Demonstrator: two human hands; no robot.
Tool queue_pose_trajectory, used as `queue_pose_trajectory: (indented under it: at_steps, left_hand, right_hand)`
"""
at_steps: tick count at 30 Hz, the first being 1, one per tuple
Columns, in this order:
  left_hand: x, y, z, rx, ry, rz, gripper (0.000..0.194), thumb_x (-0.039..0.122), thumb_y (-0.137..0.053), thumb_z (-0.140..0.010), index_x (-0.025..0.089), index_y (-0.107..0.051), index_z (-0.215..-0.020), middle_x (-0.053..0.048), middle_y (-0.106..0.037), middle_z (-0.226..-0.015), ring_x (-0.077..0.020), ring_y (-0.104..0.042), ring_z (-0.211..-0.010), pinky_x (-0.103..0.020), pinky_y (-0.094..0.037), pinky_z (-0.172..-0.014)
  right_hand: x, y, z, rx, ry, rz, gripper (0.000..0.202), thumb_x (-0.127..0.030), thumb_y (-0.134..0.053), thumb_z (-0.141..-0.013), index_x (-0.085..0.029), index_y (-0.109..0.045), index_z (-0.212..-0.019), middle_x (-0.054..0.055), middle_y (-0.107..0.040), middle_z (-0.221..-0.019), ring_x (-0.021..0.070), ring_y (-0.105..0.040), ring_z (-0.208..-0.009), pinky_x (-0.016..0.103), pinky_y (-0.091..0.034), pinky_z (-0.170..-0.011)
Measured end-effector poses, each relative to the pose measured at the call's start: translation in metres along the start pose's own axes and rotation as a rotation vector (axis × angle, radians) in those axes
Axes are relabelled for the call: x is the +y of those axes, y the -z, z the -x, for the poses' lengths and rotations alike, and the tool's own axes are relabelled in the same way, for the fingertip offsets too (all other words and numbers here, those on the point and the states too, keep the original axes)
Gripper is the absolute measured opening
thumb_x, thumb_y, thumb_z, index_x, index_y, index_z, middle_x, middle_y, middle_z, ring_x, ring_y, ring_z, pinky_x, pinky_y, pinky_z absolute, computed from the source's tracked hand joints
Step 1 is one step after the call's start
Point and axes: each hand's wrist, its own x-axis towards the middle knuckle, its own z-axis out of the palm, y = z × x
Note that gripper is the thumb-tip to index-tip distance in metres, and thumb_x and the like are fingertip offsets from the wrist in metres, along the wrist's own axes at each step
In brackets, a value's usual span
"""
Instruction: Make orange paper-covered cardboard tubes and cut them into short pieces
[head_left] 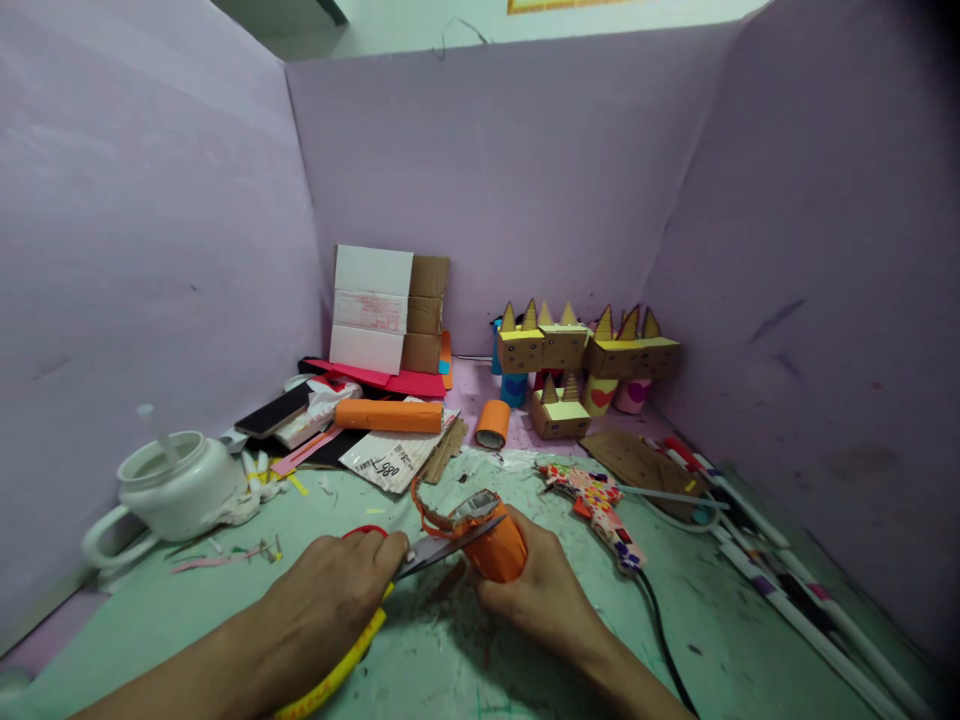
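Observation:
My left hand [341, 585] is closed around the handles of a pair of scissors [436, 549], whose blades reach right to the top rim of an orange paper-covered tube [498, 553]. That tube is gripped in my right hand [536, 590], tilted with its open end up and away from me. A thin, ragged orange strip [421, 505] curls off the rim toward the left. A yellow tape measure [352, 655] trails below my left hand and forearm. Most of the scissor handles are hidden by my fingers.
Behind my hands lie a long orange roll [390, 416] and a short orange tube [492, 424]. Cardboard animal heads [562, 345] stand at the back right. A patterned glue gun [596, 505] with a black cord lies right; a white pot [176, 490] is left. Purple panels [510, 180] enclose the table.

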Motion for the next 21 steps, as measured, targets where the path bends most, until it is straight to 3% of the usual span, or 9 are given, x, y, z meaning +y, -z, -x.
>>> queue_pose_trajectory:
  at_steps: [9, 14, 17, 21]
  left_hand:
    - [0.001, 0.005, 0.007, 0.015, -0.05, 0.021, 0.036, 0.0, -0.037, -0.069, 0.017, -0.055, -0.094, -0.006, -0.067, -0.08, -0.0231, -0.064, -0.071, -0.03, -0.042, -0.061]
    - [-0.007, 0.005, -0.002, -0.017, -0.065, 0.135, 0.029, 0.012, -0.047, -0.068, 0.019, -0.053, -0.096, -0.002, -0.068, -0.077, -0.0205, -0.063, -0.064, -0.027, -0.039, -0.057]
    - [-0.022, 0.013, -0.018, 0.016, 0.053, 0.125, 0.027, 0.016, -0.043, -0.073, 0.02, -0.051, -0.099, -0.003, -0.069, -0.077, -0.0203, -0.063, -0.067, -0.026, -0.039, -0.059]
    - [-0.035, 0.025, -0.035, 0.08, 0.257, -0.001, 0.025, 0.015, -0.029, -0.082, 0.017, -0.052, -0.093, -0.01, -0.068, -0.078, -0.0259, -0.065, -0.072, -0.03, -0.039, -0.058]
  right_hand:
    - [-0.001, 0.0, 0.004, 0.01, -0.016, 0.02, 0.026, -0.01, -0.057, -0.055, -0.016, -0.058, -0.08, -0.002, -0.055, -0.065, 0.0123, -0.045, -0.056, 0.023, -0.036, -0.05]
    - [-0.003, 0.002, -0.001, 0.052, -0.022, 0.013, 0.022, -0.014, -0.055, -0.055, -0.017, -0.055, -0.077, -0.002, -0.054, -0.064, 0.0121, -0.044, -0.056, 0.024, -0.034, -0.051]
    - [-0.005, 0.012, -0.007, 0.115, -0.055, -0.042, 0.018, -0.018, -0.057, -0.054, -0.018, -0.051, -0.071, -0.004, -0.047, -0.061, 0.011, -0.039, -0.055, 0.023, -0.033, -0.051]
    - [-0.006, 0.026, -0.014, 0.071, -0.06, -0.262, 0.028, -0.021, -0.064, -0.05, -0.02, -0.051, -0.075, -0.005, -0.046, -0.063, 0.0119, -0.041, -0.057, 0.024, -0.034, -0.052]
